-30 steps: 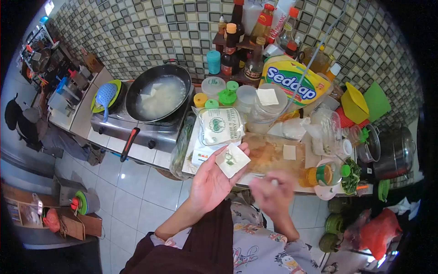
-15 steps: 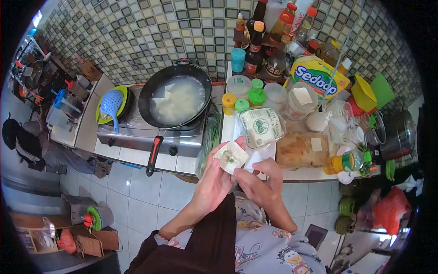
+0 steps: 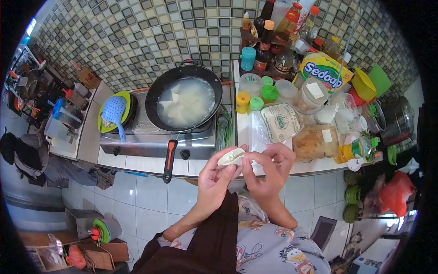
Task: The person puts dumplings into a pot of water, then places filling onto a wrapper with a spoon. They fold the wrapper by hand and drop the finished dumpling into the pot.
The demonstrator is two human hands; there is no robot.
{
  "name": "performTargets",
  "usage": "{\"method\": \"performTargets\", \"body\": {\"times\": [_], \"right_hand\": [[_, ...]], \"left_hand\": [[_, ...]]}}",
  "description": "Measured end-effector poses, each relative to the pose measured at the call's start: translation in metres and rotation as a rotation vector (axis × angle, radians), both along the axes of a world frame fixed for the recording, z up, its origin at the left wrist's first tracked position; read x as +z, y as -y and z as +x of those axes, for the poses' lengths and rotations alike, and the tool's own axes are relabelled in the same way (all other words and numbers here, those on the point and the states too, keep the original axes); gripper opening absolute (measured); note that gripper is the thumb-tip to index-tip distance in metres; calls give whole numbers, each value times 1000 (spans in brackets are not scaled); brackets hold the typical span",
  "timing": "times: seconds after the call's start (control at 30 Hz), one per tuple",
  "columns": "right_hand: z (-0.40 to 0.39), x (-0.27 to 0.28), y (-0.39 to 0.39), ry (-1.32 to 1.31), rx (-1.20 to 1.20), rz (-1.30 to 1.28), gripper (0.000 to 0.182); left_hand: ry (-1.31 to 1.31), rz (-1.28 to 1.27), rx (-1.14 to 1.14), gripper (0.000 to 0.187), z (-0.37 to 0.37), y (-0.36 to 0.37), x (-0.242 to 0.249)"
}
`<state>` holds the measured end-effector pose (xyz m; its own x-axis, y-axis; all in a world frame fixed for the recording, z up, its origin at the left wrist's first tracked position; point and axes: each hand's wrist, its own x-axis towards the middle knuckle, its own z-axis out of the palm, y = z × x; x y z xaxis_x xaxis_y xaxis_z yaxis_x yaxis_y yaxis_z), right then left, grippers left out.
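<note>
Cupped in my left hand is a pale dumpling wrapper with a little filling inside, its sides raised into a boat shape. My right hand pinches the wrapper's right edge between thumb and fingers. Both hands are over the counter's front edge. Just beyond them lies a printed pack of wrappers in clear plastic. To the right, a single white square rests on a wooden cutting board. On the stove at left, pale folded pieces sit in cloudy liquid in a black wok.
The wok's handle juts over the counter's front edge. A blue slotted ladle rests on a green plate at left. Jars, bottles and a yellow Sedaap pack crowd the back right. An oil bottle lies beside the board.
The wrapper was spread nearly flat with its filling showing; now its sides are folded up. My right hand has come in to grip its edge. The view has shifted slightly.
</note>
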<state>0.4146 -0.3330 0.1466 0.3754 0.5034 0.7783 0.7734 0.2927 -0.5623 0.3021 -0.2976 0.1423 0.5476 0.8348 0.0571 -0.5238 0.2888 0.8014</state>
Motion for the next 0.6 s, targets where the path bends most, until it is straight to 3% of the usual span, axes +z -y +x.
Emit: {"method": "performTargets", "body": {"times": [0.27, 0.6], "right_hand": [[-13, 2, -3, -53, -7, -31, 20], [-18, 20, 3, -187, 82, -270, 27]], "left_hand": [[-4, -10, 14, 29, -11, -5, -3], [-72, 37, 22, 30, -20, -7, -6]]}}
